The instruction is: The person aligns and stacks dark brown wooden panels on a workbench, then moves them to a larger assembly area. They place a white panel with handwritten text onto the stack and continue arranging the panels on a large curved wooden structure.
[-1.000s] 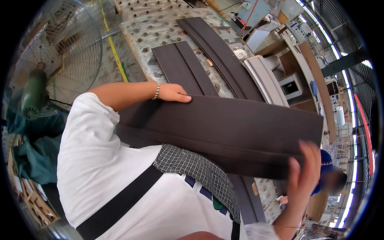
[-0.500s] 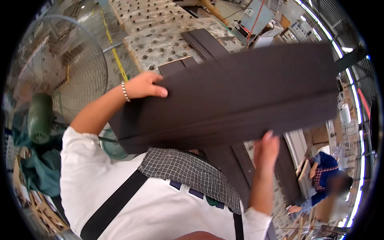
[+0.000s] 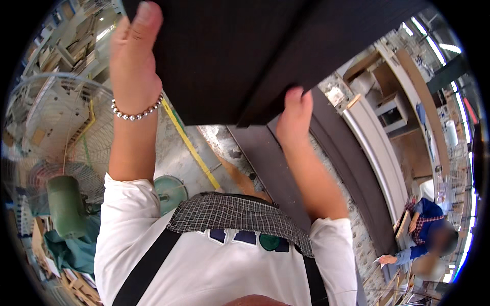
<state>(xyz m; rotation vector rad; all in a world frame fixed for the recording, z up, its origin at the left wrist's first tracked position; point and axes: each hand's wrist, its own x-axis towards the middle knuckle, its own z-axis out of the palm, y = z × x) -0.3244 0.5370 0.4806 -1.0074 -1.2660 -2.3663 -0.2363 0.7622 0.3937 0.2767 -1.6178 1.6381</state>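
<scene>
Between my raised hands is a large dark brown panel [image 3: 219, 61] with a groove along it, its far part cut off by the upper edge of the view. My left hand [image 3: 135, 61] grips the panel's left edge, thumb on the near face and fingers hidden behind. My right hand [image 3: 296, 117] holds the lower right edge, thumb up on the face; its other fingers are hidden under the panel. Below the panel, another dark brown board [image 3: 265, 158] lies close to my right forearm.
A large fan with a green motor [image 3: 66, 204] stands at my left. Further dark boards [image 3: 342, 148] and a pale moulded board [image 3: 377, 158] lie on the roller-ball table [image 3: 365, 229] to the right. Another person [image 3: 429, 224] is at the far right. Yellow tape [image 3: 194, 153] marks the floor.
The panel has swung from lying across in front of me to pointing up and away. My left hand has moved up and left; my right hand has risen with it.
</scene>
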